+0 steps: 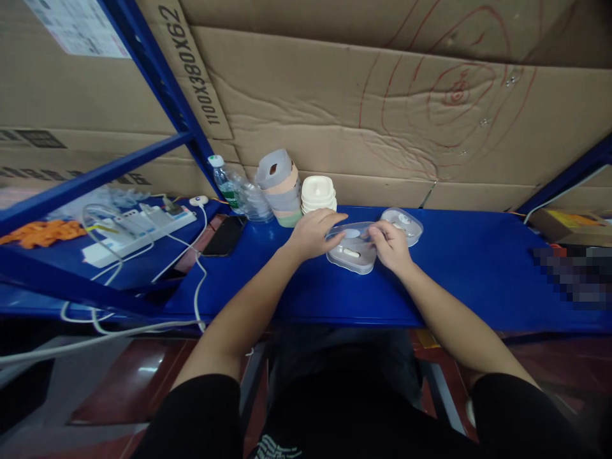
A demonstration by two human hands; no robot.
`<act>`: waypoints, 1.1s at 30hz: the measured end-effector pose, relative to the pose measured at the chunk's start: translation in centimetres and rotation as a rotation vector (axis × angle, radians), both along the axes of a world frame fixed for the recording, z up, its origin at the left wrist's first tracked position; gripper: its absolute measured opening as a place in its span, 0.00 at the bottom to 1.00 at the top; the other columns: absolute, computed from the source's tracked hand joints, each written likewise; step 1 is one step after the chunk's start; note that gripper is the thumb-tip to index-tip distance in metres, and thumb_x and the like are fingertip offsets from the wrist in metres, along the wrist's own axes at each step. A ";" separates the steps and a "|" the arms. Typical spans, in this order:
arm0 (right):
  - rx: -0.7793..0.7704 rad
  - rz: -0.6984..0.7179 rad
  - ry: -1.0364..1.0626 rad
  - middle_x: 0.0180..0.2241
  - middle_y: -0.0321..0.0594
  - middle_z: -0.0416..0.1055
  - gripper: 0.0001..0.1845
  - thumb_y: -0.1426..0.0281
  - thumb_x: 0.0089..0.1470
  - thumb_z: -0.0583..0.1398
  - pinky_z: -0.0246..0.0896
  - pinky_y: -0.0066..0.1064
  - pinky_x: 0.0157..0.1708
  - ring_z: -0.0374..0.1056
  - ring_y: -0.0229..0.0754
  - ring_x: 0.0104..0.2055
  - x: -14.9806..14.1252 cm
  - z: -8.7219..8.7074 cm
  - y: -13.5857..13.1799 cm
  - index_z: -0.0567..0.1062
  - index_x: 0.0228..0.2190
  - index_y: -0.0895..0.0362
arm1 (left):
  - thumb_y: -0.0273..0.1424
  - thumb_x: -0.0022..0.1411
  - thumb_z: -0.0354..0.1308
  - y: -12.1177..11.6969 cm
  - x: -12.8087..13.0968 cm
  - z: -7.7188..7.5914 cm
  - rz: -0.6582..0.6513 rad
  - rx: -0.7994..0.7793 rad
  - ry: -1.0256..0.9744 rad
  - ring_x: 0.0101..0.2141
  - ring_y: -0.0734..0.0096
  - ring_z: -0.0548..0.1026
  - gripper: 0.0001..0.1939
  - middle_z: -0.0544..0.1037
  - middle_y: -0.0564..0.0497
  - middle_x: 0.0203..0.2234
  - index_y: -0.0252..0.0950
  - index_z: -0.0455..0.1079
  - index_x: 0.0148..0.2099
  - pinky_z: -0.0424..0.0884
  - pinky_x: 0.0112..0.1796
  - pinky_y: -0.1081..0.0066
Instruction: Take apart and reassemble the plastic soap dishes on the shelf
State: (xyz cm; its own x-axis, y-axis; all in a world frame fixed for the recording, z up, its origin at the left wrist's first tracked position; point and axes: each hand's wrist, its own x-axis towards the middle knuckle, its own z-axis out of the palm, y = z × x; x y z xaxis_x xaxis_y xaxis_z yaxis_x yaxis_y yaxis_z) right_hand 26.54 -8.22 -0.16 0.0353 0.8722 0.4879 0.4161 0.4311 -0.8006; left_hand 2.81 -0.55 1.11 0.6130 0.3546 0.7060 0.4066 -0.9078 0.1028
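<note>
My left hand [313, 232] and my right hand [389, 244] both grip a clear plastic case [351, 253] that rests on the blue shelf [478, 268]. The left fingers pinch its raised clear lid from the left, and the right fingers hold the lid's right edge. A small white part lies inside the case. A second clear case [404, 223] with a white part in it sits just behind my right hand.
A stack of cream lids [318, 194], a stack of grey, pink and green pieces [280, 185] and a water bottle [234, 191] stand at the back. A black phone [224, 236], a white power strip [138, 226] and cables lie left. Cardboard walls the back.
</note>
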 end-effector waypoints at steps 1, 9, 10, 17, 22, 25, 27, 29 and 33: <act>-0.031 0.004 0.057 0.32 0.40 0.80 0.29 0.38 0.61 0.56 0.75 0.40 0.28 0.75 0.45 0.26 -0.1 0.0 0.1 0.75 0.34 0.50 | 0.40 0.72 0.55 -0.4 0.2 0.3 -0.001 0.027 0.007 0.51 0.57 0.79 0.20 0.81 0.40 0.51 0.36 0.73 0.59 0.75 0.52 0.56; -0.133 0.060 0.038 0.30 0.37 0.79 0.25 0.42 0.63 0.57 0.73 0.39 0.25 0.73 0.44 0.25 -0.3 -1.1 0.7 0.78 0.41 0.49 | 0.36 0.72 0.54 -1.4 -0.4 2.2 0.026 -0.093 0.119 0.44 0.63 0.81 0.15 0.84 0.46 0.42 0.40 0.79 0.51 0.74 0.47 0.62; -0.126 0.095 -0.010 0.33 0.38 0.80 0.25 0.43 0.64 0.57 0.76 0.42 0.30 0.76 0.46 0.30 -0.5 -1.1 0.7 0.78 0.44 0.49 | 0.36 0.70 0.55 -1.1 -1.0 2.4 0.045 -0.150 0.114 0.42 0.64 0.81 0.14 0.85 0.46 0.40 0.40 0.80 0.48 0.74 0.45 0.63; 0.001 0.230 -0.560 0.61 0.48 0.72 0.35 0.42 0.61 0.61 0.59 0.59 0.65 0.65 0.61 0.65 -0.6 -1.2 0.9 0.73 0.61 0.48 | 0.39 0.54 0.64 2.9 -9.8 2.8 0.358 -0.881 0.350 0.26 0.67 0.76 0.10 0.81 0.52 0.25 0.40 0.81 0.34 0.69 0.29 0.69; -0.106 0.236 -0.797 0.69 0.52 0.63 0.46 0.40 0.53 0.66 0.52 0.67 0.67 0.55 0.71 0.71 0.2 -2.0 1.2 0.70 0.65 0.50 | 0.38 0.46 0.69 5.1 -15.3 1.4 0.600 -1.149 0.254 0.24 0.69 0.73 0.09 0.80 0.52 0.23 0.39 0.79 0.27 0.69 0.28 0.71; -0.117 0.252 -0.825 0.71 0.53 0.59 0.47 0.41 0.53 0.67 0.52 0.65 0.68 0.54 0.70 0.72 0.3 -1.9 1.1 0.68 0.66 0.49 | 0.40 0.44 0.70 6.0 -16.5 0.4 0.745 -1.166 0.275 0.24 0.68 0.74 0.11 0.80 0.51 0.23 0.38 0.76 0.23 0.69 0.28 0.70; -0.117 0.251 -0.828 0.71 0.53 0.58 0.48 0.42 0.51 0.68 0.52 0.63 0.68 0.54 0.69 0.72 0.4 -1.7 1.0 0.67 0.67 0.50 | 0.40 0.45 0.70 6.4 -16.9 0.0 0.803 -1.134 0.297 0.27 0.65 0.76 0.12 0.80 0.50 0.23 0.38 0.76 0.23 0.70 0.29 0.70; -0.106 0.251 -0.816 0.72 0.53 0.57 0.48 0.44 0.52 0.69 0.53 0.63 0.68 0.54 0.68 0.72 0.4 -1.6 1.0 0.68 0.67 0.50 | 0.39 0.45 0.70 6.7 -17.2 -0.1 0.862 -1.087 0.306 0.30 0.62 0.78 0.10 0.81 0.49 0.26 0.39 0.77 0.26 0.71 0.31 0.69; -0.033 0.284 -0.766 0.70 0.51 0.60 0.32 0.51 0.57 0.68 0.54 0.64 0.67 0.56 0.65 0.72 0.5 -1.8 1.2 0.76 0.59 0.50 | 0.34 0.45 0.68 6.6 -17.3 0.3 0.964 -1.031 0.330 0.36 0.58 0.81 0.07 0.84 0.48 0.32 0.41 0.78 0.30 0.72 0.34 0.68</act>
State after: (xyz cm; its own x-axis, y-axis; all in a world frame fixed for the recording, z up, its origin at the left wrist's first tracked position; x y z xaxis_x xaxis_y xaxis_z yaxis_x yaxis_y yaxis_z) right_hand 27.09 -7.07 -1.98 -0.5219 0.8122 0.2608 0.7319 0.5834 -0.3521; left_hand -14.51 6.07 1.41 -0.0714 0.9689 -0.2369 0.9390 0.1454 0.3116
